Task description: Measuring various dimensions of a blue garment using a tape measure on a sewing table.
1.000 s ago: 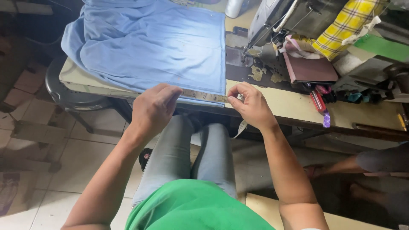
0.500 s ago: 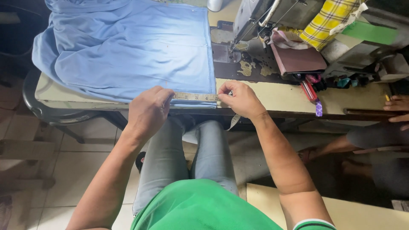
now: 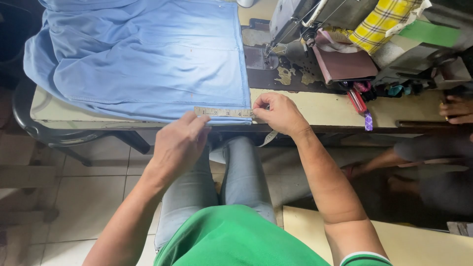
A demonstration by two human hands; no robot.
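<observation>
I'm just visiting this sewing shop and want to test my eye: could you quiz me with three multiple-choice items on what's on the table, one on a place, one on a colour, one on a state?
1. Where does the measuring tape lie?
A. On the floor
B. Along the near edge of the blue garment
C. Over the sewing machine

2. What colour is the checked cloth on the machine?
A. Yellow
B. Purple
C. Black

3. How is the right hand placed?
A. Flat, palm up
B. Resting on the knee
C. Pinching the tape's end

Answers: 1 B, the tape runs along the hem between the left hand and the right; 2 A, yellow squares show; 3 C, fingertips meet at the garment's corner.
</observation>
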